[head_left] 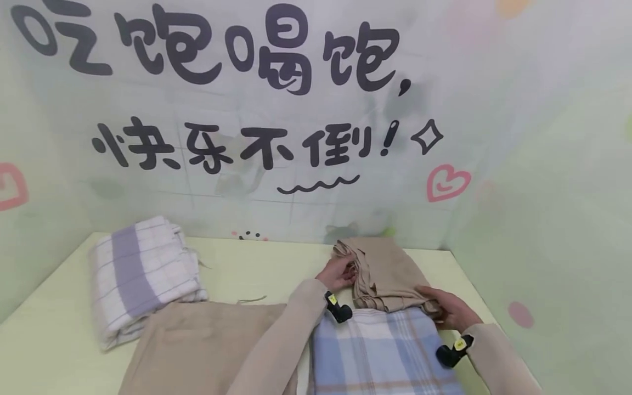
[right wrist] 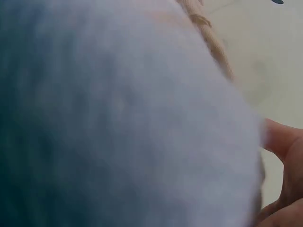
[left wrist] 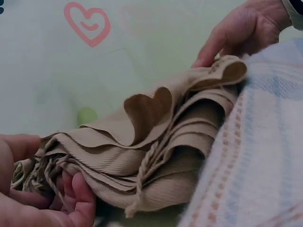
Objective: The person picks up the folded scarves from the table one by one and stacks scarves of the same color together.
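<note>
A folded tan scarf with twisted fringe lies at the back right of the table, behind a blue-and-white plaid cloth. My left hand grips its left end. In the left wrist view the thumb is on top of the layers and the curled fingers are beneath, by the fringe. At the opposite end my right hand holds the near right corner, thumb on top; its other fingers are partly hidden. Blurred plaid cloth fills most of the right wrist view, with part of the right hand at the edge.
A larger tan cloth lies at the front middle, partly under my left sleeve. Farther left sits a folded white cloth with a purple stripe. Printed walls enclose the pale table at the back and sides.
</note>
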Demonstrator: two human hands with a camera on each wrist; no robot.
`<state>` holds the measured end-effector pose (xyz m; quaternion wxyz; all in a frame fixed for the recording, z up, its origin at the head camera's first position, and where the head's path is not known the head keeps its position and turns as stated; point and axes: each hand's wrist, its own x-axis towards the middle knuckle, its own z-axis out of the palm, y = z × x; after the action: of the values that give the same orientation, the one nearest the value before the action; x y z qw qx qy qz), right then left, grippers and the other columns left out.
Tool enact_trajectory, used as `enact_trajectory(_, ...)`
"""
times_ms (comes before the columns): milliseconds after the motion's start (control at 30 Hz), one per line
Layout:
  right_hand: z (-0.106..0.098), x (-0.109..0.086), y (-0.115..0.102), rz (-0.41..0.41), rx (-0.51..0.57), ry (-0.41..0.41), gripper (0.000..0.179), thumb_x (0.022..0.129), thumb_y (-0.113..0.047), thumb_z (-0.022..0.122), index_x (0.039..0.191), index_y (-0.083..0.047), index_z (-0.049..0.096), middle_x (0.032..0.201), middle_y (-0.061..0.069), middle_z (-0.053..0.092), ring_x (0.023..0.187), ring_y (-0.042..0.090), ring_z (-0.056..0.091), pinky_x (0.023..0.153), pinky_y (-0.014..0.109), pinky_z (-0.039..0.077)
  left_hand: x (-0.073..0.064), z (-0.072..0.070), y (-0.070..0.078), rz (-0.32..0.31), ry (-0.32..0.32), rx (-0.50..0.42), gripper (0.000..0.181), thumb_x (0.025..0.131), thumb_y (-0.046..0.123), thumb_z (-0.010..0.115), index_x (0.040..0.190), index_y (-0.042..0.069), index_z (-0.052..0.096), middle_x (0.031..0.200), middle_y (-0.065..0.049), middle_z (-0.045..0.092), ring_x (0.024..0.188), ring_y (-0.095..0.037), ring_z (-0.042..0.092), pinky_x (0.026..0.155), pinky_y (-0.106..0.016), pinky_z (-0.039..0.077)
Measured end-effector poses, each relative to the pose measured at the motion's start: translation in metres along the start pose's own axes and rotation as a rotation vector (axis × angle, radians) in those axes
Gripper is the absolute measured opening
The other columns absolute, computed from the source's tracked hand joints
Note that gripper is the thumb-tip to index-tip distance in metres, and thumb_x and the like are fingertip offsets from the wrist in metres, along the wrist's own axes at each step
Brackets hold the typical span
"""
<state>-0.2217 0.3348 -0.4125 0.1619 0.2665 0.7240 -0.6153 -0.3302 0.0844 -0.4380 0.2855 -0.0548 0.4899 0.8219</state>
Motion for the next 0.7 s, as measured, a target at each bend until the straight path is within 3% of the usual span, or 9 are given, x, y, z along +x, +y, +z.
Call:
enact_trajectory(67, 0.002, 0.0, 0.001, 0.0, 0.012, 0.006, 0.024, 0.087, -0.034, 0.065, 0.079, -0.012, 0.058, 0.07, -0.005, 0.055, 0.067, 0.012, 0.055, 0.065, 0.031, 0.049, -0.009, 0.004, 0.003, 0.01, -0.006, 0.062, 0.017, 0.095, 0.013, 0.053, 0.079, 0.01, 0.052, 0.064, 0.003, 0.049, 0.057, -0.005, 0.046, 0.06, -0.017, 0.044)
enact_trajectory(233, 0.004, -0.001, 0.0, -0.01, 0.021, -0.032, 0.021, 0.087, -0.026, 0.063, 0.07, -0.015, 0.06, 0.063, -0.008, 0.058, 0.06, 0.007, 0.056, 0.062, 0.026, 0.049, -0.001, 0.007, -0.005, 0.106, 0.156, 0.24, 0.03, 0.088, 0.016, 0.063, 0.063, 0.016, 0.046, 0.055, 0.008, 0.041, 0.052, -0.004, 0.04, 0.052, -0.016, 0.038)
enact_trajectory(333, 0.008, -0.001, -0.002, -0.032, 0.003, -0.039, 0.021, 0.088, -0.024, 0.063, 0.068, -0.017, 0.06, 0.061, -0.008, 0.059, 0.059, 0.007, 0.056, 0.061, 0.027, 0.049, 0.002, 0.009, -0.008, 0.144, 0.224, 0.287, 0.03, 0.085, 0.021, 0.067, 0.063, 0.017, 0.048, 0.057, 0.009, 0.042, 0.054, -0.004, 0.041, 0.053, -0.018, 0.037)
enact_trajectory(467, 0.012, -0.005, -0.007, -0.08, -0.044, -0.01, 0.022, 0.087, -0.023, 0.062, 0.067, -0.017, 0.059, 0.062, -0.008, 0.055, 0.062, 0.009, 0.053, 0.063, 0.029, 0.046, 0.005, 0.015, -0.011, 0.149, 0.136, 0.197, 0.015, 0.086, 0.015, 0.065, 0.092, 0.005, 0.057, 0.083, -0.001, 0.058, 0.075, -0.011, 0.059, 0.071, -0.024, 0.052)
enact_trajectory(567, 0.012, -0.008, -0.013, -0.12, -0.013, -0.017, 0.023, 0.089, -0.02, 0.058, 0.066, -0.016, 0.055, 0.062, -0.008, 0.052, 0.062, 0.008, 0.05, 0.063, 0.028, 0.042, 0.009, 0.02, -0.014, 0.167, 0.057, 0.119, 0.036, 0.084, 0.003, 0.061, 0.118, -0.003, 0.049, 0.112, -0.014, 0.058, 0.095, -0.021, 0.062, 0.087, -0.034, 0.054)
enact_trajectory(700, 0.011, -0.009, -0.02, -0.168, 0.08, -0.088, 0.01, 0.092, -0.017, 0.054, 0.085, -0.009, 0.052, 0.074, -0.006, 0.054, 0.069, 0.007, 0.054, 0.068, 0.028, 0.046, 0.01, 0.023, -0.013, 0.215, 0.088, 0.142, 0.054, 0.079, -0.003, 0.057, 0.13, -0.008, 0.04, 0.13, -0.023, 0.047, 0.109, -0.027, 0.054, 0.095, -0.039, 0.049)
